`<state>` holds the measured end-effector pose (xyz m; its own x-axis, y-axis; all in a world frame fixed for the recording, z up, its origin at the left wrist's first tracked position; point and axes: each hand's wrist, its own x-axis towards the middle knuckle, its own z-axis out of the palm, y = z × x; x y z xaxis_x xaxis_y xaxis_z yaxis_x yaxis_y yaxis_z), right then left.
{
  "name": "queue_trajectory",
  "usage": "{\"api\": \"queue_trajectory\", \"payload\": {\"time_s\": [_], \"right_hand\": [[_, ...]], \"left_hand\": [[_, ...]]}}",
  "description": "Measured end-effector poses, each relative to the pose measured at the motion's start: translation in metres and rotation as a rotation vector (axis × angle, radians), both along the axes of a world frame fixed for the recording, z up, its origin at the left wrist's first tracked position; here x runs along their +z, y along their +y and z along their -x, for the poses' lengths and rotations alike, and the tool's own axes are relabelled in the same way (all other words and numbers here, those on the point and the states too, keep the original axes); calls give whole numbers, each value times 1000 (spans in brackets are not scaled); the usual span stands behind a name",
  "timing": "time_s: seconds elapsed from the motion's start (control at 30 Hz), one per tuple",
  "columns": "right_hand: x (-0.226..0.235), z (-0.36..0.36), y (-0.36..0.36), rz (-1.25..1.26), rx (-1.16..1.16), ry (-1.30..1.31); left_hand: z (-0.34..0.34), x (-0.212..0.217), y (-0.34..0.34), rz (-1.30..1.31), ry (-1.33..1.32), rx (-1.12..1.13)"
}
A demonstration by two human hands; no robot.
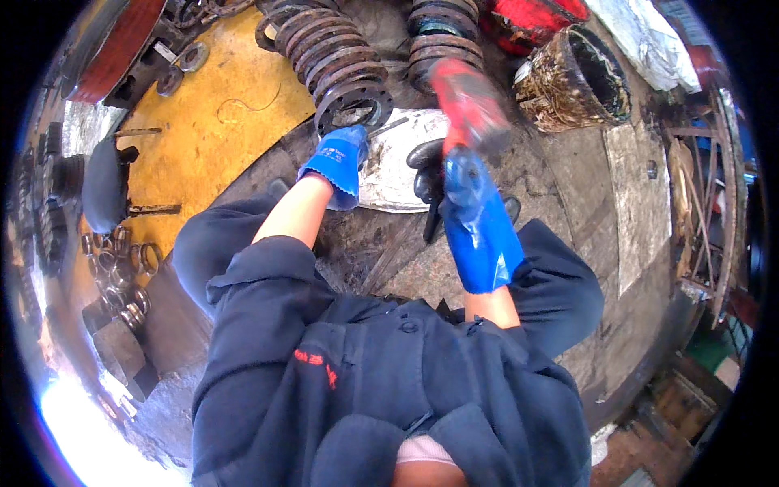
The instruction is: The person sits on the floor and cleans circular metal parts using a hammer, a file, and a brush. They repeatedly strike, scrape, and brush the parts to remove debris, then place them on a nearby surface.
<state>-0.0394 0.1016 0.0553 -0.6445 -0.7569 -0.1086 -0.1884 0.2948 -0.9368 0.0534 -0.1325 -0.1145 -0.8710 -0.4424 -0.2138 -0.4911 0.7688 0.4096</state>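
Note:
My left hand, in a blue rubber glove, has its fingers closed at the near edge of a dark ring flange. That flange ends a row of rusty rings lying on the floor. A thin dark rod lies just right of these fingers; whether they touch it I cannot tell. My right hand, also blue-gloved, is closed round a red and black power tool, raised and smeared by motion; its exact kind is unclear. A black part shows just left of that hand.
A white sheet lies between my hands. Beyond stand a second ring stack, a grimy bucket and a red container. To my left are a yellow board, a dark padded stool and several metal rings.

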Motion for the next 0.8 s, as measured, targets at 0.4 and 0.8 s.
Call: {"api": "queue_trajectory", "payload": {"time_s": [0.4,0.8], "right_hand": [[-146,1,4,-322,20,-724],[-82,-3,-28,-9,78,-343]], "left_hand": [[19,31,-22,-216,-81,143],[5,23,3,-188,13,137]]}}
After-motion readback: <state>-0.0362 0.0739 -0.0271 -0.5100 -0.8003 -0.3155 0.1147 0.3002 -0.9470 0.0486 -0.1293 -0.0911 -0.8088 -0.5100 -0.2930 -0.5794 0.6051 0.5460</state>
